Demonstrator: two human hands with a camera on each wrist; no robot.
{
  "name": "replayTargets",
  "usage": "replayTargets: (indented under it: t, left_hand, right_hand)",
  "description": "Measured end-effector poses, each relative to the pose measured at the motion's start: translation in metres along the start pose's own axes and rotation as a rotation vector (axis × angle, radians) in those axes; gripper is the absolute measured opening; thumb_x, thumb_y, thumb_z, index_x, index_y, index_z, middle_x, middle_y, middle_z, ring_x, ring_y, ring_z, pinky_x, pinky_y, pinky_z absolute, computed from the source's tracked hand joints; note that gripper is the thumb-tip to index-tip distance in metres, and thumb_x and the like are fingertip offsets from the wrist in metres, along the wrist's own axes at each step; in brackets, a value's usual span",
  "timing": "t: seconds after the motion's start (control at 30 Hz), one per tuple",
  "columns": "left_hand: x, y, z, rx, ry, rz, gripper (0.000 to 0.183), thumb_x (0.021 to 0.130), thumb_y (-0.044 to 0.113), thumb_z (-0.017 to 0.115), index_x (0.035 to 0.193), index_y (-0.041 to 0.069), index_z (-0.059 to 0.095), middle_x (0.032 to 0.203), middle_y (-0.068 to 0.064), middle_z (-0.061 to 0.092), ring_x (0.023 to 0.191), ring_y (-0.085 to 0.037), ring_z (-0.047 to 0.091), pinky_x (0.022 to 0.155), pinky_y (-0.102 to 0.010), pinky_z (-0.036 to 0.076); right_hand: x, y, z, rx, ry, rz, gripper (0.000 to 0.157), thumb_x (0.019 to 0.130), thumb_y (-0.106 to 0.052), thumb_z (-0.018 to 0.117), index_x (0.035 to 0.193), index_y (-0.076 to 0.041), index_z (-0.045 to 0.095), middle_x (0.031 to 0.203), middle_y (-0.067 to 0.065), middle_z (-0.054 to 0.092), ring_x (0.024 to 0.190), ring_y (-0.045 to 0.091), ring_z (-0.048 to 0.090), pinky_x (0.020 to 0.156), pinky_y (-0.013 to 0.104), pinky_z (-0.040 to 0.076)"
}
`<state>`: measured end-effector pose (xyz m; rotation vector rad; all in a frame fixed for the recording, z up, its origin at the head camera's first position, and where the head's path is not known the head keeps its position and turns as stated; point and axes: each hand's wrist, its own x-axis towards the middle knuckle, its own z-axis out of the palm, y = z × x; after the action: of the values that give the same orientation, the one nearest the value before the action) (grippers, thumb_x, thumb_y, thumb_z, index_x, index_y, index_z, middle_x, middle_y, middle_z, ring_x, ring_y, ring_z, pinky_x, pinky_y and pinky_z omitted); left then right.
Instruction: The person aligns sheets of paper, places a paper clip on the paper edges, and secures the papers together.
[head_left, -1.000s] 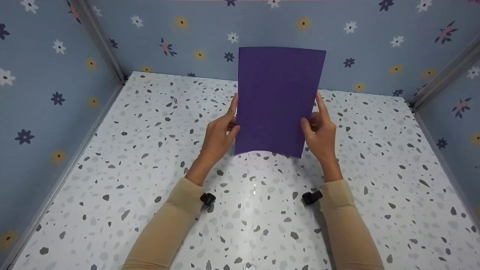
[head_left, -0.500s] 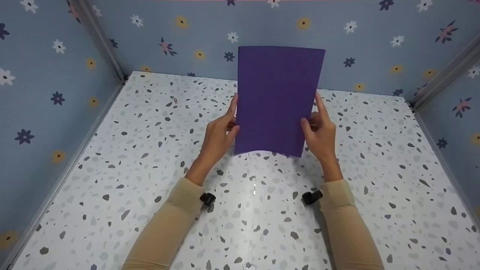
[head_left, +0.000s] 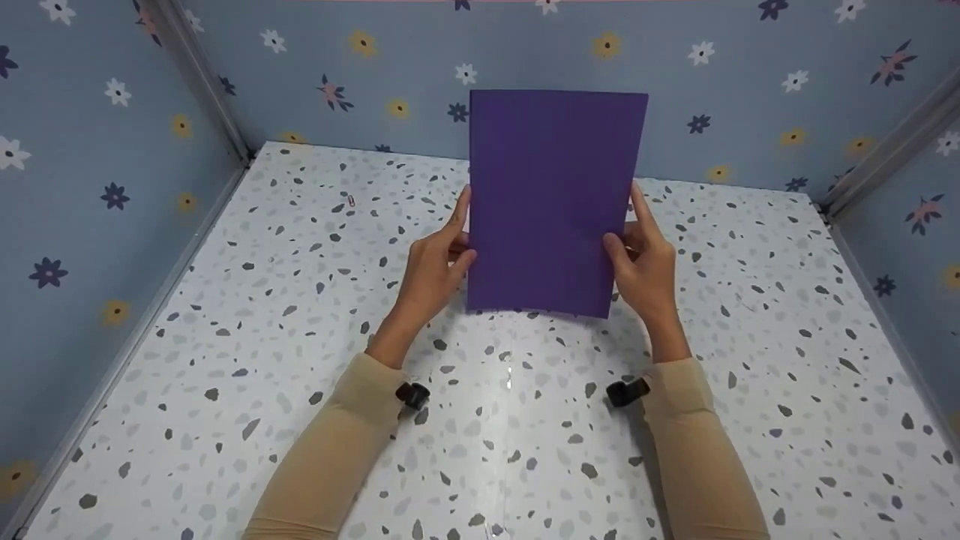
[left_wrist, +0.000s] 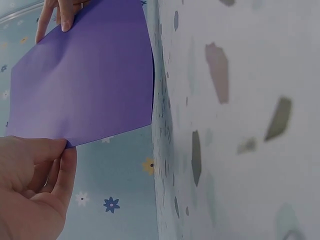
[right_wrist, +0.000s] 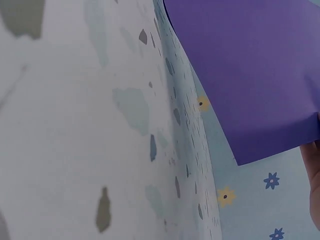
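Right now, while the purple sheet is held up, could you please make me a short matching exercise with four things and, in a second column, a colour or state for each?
Things:
1. sheet
2. left hand
3. table
4. back wall

Colours and states:
A. white and speckled
B. pinching an edge between thumb and fingers
C. blue and flower-patterned
D. plain purple

Right pairs: 1-D, 2-B, 3-A, 4-C.
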<state>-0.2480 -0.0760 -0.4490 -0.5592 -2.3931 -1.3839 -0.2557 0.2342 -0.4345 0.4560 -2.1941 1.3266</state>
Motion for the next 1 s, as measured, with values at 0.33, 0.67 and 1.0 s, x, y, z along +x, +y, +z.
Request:
replayTargets:
  t: [0.33,0.67,1.0]
  left_hand:
    - [0.002,-0.001,-0.01,-0.124,-0.088,-0.127,0.086,0.101,-0.003,0.064,0.17,0.029,0.024,0.103,-0.01,0.064,0.095,-0.02,0.069,0.089,-0.034,0.058]
    - [0.002,0.001,-0.012,-0.224,-0.114,-0.214,0.09,0.099,0.003,0.057,0.169,0.045,0.019,0.107,-0.007,0.071,0.092,-0.02,0.061,0.085,-0.034,0.052]
    - [0.001,0.003,-0.008,-0.329,-0.047,-0.218,0.073,0.111,0.017,0.054,0.166,0.053,0.021,0.108,-0.005,0.072,0.091,-0.02,0.058,0.084,-0.036,0.05]
  right_hand:
    - [0.004,-0.007,-0.011,0.101,-0.123,0.122,0.074,0.104,0.003,0.064,0.168,-0.017,0.034,0.1,0.022,0.072,0.087,0.019,0.067,0.079,0.019,0.055]
    - [0.006,0.008,-0.013,0.204,-0.158,0.118,0.074,0.105,-0.006,0.067,0.165,-0.036,0.038,0.098,0.014,0.072,0.083,0.021,0.064,0.072,0.028,0.051]
    - [0.008,0.001,-0.015,0.245,-0.17,0.115,0.073,0.104,-0.008,0.068,0.166,-0.034,0.037,0.096,0.016,0.072,0.08,0.022,0.06,0.072,0.03,0.048]
